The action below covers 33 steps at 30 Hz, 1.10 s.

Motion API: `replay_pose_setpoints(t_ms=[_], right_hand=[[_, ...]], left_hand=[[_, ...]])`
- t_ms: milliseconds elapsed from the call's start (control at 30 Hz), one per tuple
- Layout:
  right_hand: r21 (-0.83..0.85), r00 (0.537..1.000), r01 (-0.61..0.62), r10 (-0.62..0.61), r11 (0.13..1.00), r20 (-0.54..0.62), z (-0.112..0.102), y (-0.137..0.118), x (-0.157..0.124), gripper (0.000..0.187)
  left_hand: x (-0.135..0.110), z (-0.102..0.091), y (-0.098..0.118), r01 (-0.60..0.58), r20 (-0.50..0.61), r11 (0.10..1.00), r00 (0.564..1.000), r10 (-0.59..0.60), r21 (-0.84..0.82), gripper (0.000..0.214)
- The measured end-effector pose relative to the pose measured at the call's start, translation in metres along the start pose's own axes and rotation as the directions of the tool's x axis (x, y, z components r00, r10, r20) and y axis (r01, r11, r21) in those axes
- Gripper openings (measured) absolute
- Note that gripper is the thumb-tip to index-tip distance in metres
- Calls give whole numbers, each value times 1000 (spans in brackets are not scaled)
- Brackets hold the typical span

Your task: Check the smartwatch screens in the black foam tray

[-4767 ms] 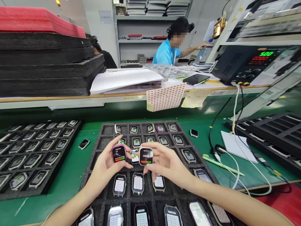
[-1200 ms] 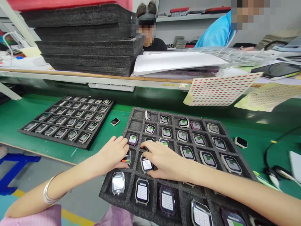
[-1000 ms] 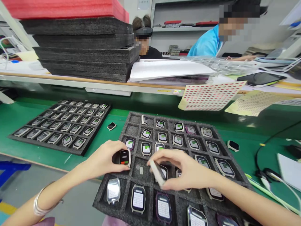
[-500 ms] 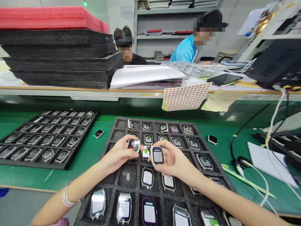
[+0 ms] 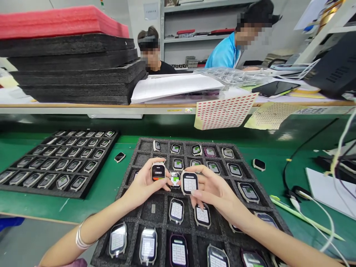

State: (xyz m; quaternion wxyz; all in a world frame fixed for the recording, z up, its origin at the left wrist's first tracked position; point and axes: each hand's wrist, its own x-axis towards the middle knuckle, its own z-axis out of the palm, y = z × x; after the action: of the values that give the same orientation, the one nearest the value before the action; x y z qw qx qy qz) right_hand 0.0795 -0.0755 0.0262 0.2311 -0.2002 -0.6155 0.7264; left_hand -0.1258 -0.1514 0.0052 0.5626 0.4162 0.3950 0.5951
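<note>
My left hand point(image 5: 150, 178) is closed on a smartwatch body point(image 5: 158, 172) without a strap, its dark screen showing an orange-red band, with my thumb at the screen's lower edge. In my right hand point(image 5: 213, 185) is another strapless smartwatch point(image 5: 190, 183), whose lit screen shows a white grid; my thumb rests by its lower right corner. Both are held above a black foam tray point(image 5: 133, 215) with square compartments, most with a watch in them. Between my hands a watch with a white and green screen point(image 5: 175, 179) sits in the tray, partly covered by my fingers.
A second tray of watches point(image 5: 89, 181) lies at left. Single watches lie on the green table, one left point(image 5: 120, 157) and one right point(image 5: 259, 164). Cables point(image 5: 314, 211) and a light green stick point(image 5: 306, 217) are at right. Foam sheets point(image 5: 78, 74) are stacked on the shelf; two people sit beyond.
The left watch's screen has turned more toward me and now shows text and an orange-red band. My right thumb has moved onto the front of its watch. The view has shifted slightly.
</note>
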Motion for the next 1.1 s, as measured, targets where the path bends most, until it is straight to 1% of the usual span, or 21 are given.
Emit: replay_pose_setpoints(t_ms=[100,267,433,533,667,833,967,1100], right_hand=[[-57,999,26,-28,998,-42,2,0,-1,43],[-115,996,37,-46,993,-77,6,-1,-2,40],[-174,990,35,-59,984,-132,5,0,-1,33],[-183,988,27,-54,983,-143,5,0,-1,32],[-166,988,40,-64,985,-139,7,-1,-2,30],[-180,985,26,-57,983,-166,9,0,-1,32],[-166,982,37,-67,985,-179,10,-1,0,29],[-170,984,52,-80,984,-161,9,-2,-1,28]], left_hand=[[-2,0,0,-26,16,1000,1000,26,15,48],[-4,2,1,-29,47,1000,998,28,6,44],[-6,-1,-1,-11,57,999,998,14,-49,24],[-5,-3,-2,-10,50,999,999,12,-31,20],[-6,-3,-1,-3,26,998,1000,5,-59,24],[-9,0,0,15,41,993,999,-11,-116,35],[-10,1,-2,22,62,994,998,-16,-103,41],[-12,0,-4,24,75,996,997,-17,-88,44]])
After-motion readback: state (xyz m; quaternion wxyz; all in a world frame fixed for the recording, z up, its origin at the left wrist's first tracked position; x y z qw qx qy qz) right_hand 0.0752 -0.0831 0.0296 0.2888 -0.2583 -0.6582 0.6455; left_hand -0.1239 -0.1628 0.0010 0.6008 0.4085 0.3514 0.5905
